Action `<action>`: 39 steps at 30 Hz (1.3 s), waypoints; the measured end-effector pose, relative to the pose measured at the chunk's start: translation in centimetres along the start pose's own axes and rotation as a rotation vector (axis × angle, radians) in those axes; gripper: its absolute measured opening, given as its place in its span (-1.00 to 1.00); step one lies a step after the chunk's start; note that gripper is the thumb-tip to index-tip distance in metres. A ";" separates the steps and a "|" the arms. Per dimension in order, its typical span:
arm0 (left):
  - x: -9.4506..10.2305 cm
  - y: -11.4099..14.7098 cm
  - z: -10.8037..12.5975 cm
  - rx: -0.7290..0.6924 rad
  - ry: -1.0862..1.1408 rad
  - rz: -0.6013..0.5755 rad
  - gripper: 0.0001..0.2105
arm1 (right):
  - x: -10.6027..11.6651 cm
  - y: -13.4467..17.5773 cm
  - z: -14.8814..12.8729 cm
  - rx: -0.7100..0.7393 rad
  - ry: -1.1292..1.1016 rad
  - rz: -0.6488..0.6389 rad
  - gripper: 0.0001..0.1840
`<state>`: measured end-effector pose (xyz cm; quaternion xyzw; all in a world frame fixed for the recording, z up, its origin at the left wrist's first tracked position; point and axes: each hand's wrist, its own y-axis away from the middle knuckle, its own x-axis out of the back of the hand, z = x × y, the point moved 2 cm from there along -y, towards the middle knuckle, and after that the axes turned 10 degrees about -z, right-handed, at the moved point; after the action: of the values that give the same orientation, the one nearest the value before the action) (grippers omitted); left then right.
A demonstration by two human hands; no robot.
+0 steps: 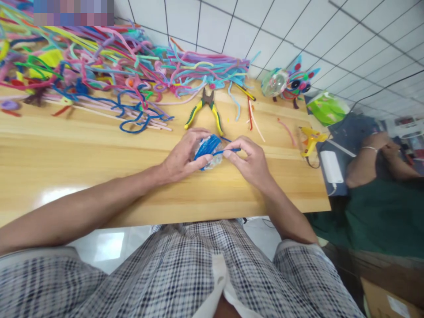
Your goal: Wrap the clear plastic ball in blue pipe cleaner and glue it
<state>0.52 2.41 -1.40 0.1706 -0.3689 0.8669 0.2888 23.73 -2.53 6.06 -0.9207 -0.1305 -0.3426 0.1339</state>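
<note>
My left hand (190, 152) is closed around the side of a small clear plastic piece (215, 162), perhaps a bottle bottom, which has blue pipe cleaner (208, 146) laid over it in rows. My left thumb presses on its near side. Between the thumb and forefinger of my right hand (248, 159) is pinched the loose end of a blue pipe cleaner (236, 150) that runs off the piece. Just beyond my hands lie pliers (208, 106) with yellow and green handles, jaws pointing away and handles spread.
A big heap of coloured pipe cleaners (132, 66) covers the back left of the table. A finished-looking animal figure (296, 86) stands at the back right. A yellow glue gun (311, 140) and white power strip (331, 167) lie by the right edge. A co-worker's arms (367, 154) are further right.
</note>
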 end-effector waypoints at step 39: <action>0.4 -0.4 1.2 0.083 0.147 -0.019 -0.62 | -1.9 -2.1 0.1 -0.110 -0.308 0.011 -0.82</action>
<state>0.59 1.89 -0.16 0.1218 -0.3091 0.8888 0.3158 21.71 -0.84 5.05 -0.9690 -0.1257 -0.2031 0.0635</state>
